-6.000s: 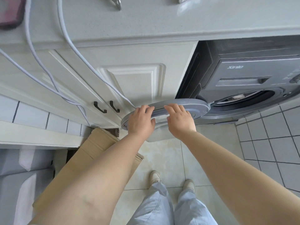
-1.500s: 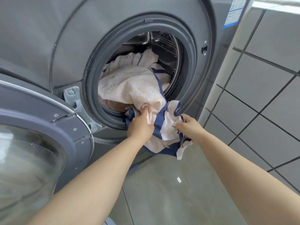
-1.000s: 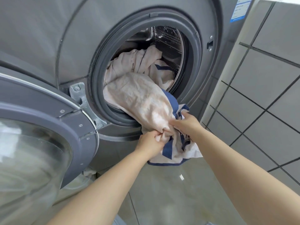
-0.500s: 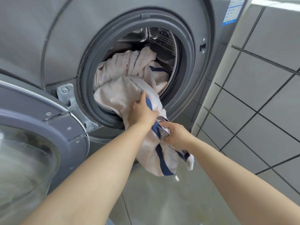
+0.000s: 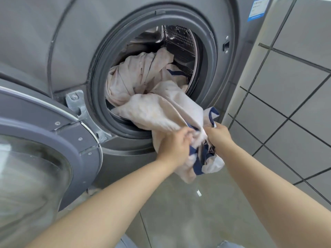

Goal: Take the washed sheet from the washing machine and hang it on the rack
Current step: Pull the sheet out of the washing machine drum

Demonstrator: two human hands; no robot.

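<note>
Sheet: cream cotton sheet with navy-blue border [image 5: 161, 113], spilling out of the drum, most of it bunched inside.
Machine: grey front-loading washing machine [image 5: 71, 51], round glass door [image 5: 44, 158] standing swung open at left, leaving the opening free.
Left hand [image 5: 174, 145]: gripping a gathered fold, fingers curled round it, probably for drawing it out.
Right hand [image 5: 217, 136]: clutching the bordered edge just beside, likely keeping it off the grey tiled floor [image 5: 179, 212].
Rack: not showing.

Glossy grey tiled floor [image 5: 188, 217] (a small white scrap [image 5: 199, 192] lies on it).
</note>
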